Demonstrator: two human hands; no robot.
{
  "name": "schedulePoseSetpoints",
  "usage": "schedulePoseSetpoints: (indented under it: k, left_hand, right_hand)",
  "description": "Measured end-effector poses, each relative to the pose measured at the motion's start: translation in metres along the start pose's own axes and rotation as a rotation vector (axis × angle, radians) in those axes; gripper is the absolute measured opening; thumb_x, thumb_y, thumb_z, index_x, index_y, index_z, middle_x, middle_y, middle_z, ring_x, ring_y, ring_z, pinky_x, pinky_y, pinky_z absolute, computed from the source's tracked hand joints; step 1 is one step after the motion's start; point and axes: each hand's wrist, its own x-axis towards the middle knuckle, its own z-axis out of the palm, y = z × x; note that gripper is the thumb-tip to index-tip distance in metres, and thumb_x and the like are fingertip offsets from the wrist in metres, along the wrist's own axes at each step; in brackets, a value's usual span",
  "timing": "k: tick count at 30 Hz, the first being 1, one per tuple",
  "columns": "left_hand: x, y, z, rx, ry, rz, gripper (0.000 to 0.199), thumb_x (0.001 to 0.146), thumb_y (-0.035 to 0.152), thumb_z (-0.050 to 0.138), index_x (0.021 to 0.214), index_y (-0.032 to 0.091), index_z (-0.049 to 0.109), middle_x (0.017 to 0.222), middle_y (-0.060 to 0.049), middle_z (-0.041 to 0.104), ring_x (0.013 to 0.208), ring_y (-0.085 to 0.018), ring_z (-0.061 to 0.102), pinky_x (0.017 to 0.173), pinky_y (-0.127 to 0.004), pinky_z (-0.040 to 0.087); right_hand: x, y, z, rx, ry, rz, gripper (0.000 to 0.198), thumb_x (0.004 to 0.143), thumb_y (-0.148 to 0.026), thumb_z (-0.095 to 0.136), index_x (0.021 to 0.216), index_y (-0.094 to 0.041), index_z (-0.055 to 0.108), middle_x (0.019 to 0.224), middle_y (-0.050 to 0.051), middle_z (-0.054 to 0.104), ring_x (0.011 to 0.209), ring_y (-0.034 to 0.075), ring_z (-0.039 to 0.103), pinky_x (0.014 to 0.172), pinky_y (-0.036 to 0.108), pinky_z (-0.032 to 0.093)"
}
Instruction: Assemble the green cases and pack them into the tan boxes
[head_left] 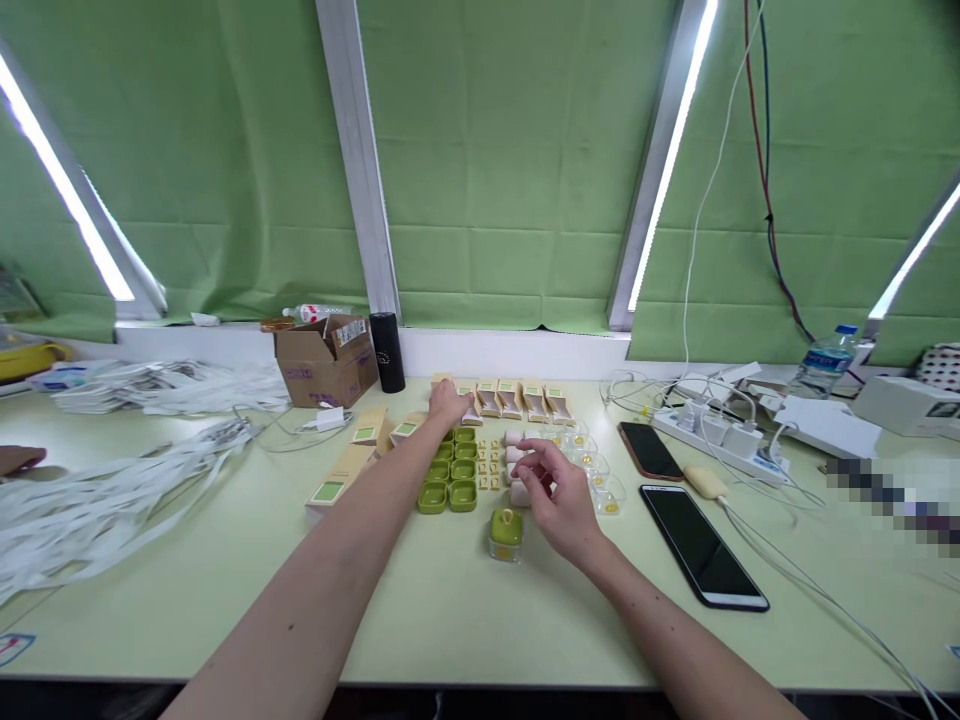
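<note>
My left hand [448, 402] reaches to the back, at the left end of a row of small cardboard boxes [511, 400]. It touches or hovers over the end ones; its fingers are mostly hidden. Loosely curled, with thumb and fingers apart, my right hand [556, 492] is over white rounded pieces [514, 438] and appears to hold nothing. In front of it stands a clear container with a green lid [506, 530]. Green square lids or trays [463, 495] lie in two columns below my left forearm. Tiny yellow pieces [489, 468] sit beside them, and clear containers [611, 495] to the right.
More cardboard boxes [330, 492] lie on the left, near white straps [150, 510]. A brown carton [326, 362] and a black bottle [387, 352] stand behind. Two phones [703, 545], a power strip [720, 445] and loose cables occupy the right.
</note>
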Motion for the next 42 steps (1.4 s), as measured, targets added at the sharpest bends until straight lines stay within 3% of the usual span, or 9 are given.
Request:
schedulePoseSetpoints:
  k: [4, 10, 15, 18, 23, 26, 32, 36, 42]
  left_hand:
    - [-0.002, -0.004, -0.001, -0.017, 0.003, 0.015, 0.051, 0.088, 0.033, 0.076, 0.131, 0.014, 0.058, 0.131, -0.020, 0.071, 0.121, -0.030, 0.068, 0.091, -0.033, 0.050]
    - [-0.005, -0.008, -0.009, -0.026, -0.049, 0.074, 0.024, 0.087, 0.029, 0.080, 0.107, 0.018, 0.072, 0.120, -0.012, 0.076, 0.120, -0.028, 0.068, 0.099, -0.034, 0.052]
    - [-0.007, -0.002, -0.007, -0.039, -0.172, 0.085, 0.039, 0.101, 0.040, 0.068, 0.132, 0.017, 0.064, 0.134, -0.011, 0.066, 0.116, -0.025, 0.068, 0.098, -0.047, 0.060]
    - [-0.009, 0.002, -0.006, -0.054, -0.198, 0.082, 0.040, 0.101, 0.040, 0.068, 0.134, 0.018, 0.064, 0.136, -0.012, 0.065, 0.116, -0.026, 0.068, 0.098, -0.047, 0.061]
    - [-0.014, 0.004, -0.014, -0.089, -0.174, 0.109, 0.038, 0.101, 0.040, 0.068, 0.131, 0.017, 0.066, 0.134, -0.012, 0.067, 0.116, -0.026, 0.068, 0.099, -0.047, 0.060]
    - [-0.024, 0.002, -0.026, -0.127, -0.111, 0.154, 0.027, 0.097, 0.028, 0.070, 0.121, 0.014, 0.074, 0.126, -0.014, 0.074, 0.119, -0.028, 0.069, 0.104, -0.040, 0.056]
    - [-0.091, -0.003, -0.054, -0.219, -0.121, 0.359, 0.030, 0.095, 0.029, 0.064, 0.121, 0.021, 0.077, 0.109, -0.007, 0.081, 0.102, -0.025, 0.074, 0.097, -0.035, 0.056]
    - [-0.153, -0.008, -0.076, -0.146, -0.287, 0.601, 0.031, 0.094, 0.034, 0.064, 0.121, 0.028, 0.077, 0.117, -0.008, 0.076, 0.122, -0.031, 0.065, 0.108, -0.046, 0.050]
    - [-0.203, -0.007, -0.087, -0.082, -0.567, 0.703, 0.061, 0.080, 0.038, 0.083, 0.138, 0.032, 0.067, 0.139, -0.009, 0.063, 0.133, -0.034, 0.053, 0.112, -0.049, 0.046]
  right_hand:
    - [-0.001, -0.001, 0.001, -0.028, -0.015, -0.016, 0.022, 0.098, -0.027, 0.058, 0.120, -0.028, 0.064, 0.087, 0.001, 0.075, 0.066, 0.019, 0.063, 0.062, 0.032, 0.047]
    - [-0.002, 0.000, 0.003, -0.052, -0.028, -0.036, 0.023, 0.098, -0.026, 0.058, 0.120, -0.028, 0.064, 0.090, 0.001, 0.076, 0.067, 0.019, 0.063, 0.063, 0.033, 0.047]
    - [-0.002, 0.003, 0.004, -0.060, -0.037, -0.047, 0.025, 0.096, -0.025, 0.060, 0.119, -0.029, 0.067, 0.091, 0.002, 0.077, 0.069, 0.020, 0.064, 0.062, 0.032, 0.045]
    - [-0.001, 0.005, 0.003, -0.080, -0.035, -0.054, 0.025, 0.096, -0.025, 0.059, 0.120, -0.029, 0.067, 0.091, 0.002, 0.078, 0.070, 0.020, 0.066, 0.063, 0.032, 0.046]
    - [0.001, 0.006, 0.000, -0.076, -0.003, -0.042, 0.024, 0.095, -0.026, 0.061, 0.118, -0.029, 0.067, 0.086, 0.000, 0.077, 0.066, 0.020, 0.065, 0.064, 0.032, 0.046]
    - [0.002, 0.007, -0.002, -0.074, 0.024, -0.014, 0.023, 0.095, -0.027, 0.060, 0.117, -0.029, 0.067, 0.086, 0.000, 0.077, 0.065, 0.020, 0.065, 0.063, 0.033, 0.046]
    - [0.008, 0.011, -0.006, 0.039, 0.128, 0.093, 0.020, 0.093, -0.033, 0.063, 0.111, -0.025, 0.067, 0.080, 0.001, 0.075, 0.064, 0.019, 0.064, 0.063, 0.031, 0.047]
    - [0.014, 0.017, -0.007, 0.164, 0.201, 0.184, 0.025, 0.089, -0.039, 0.066, 0.107, -0.022, 0.067, 0.075, 0.002, 0.074, 0.060, 0.017, 0.060, 0.059, 0.030, 0.046]
    - [0.018, 0.021, -0.007, 0.247, 0.253, 0.243, 0.030, 0.085, -0.043, 0.069, 0.104, -0.021, 0.067, 0.071, 0.001, 0.073, 0.055, 0.015, 0.055, 0.055, 0.028, 0.042]
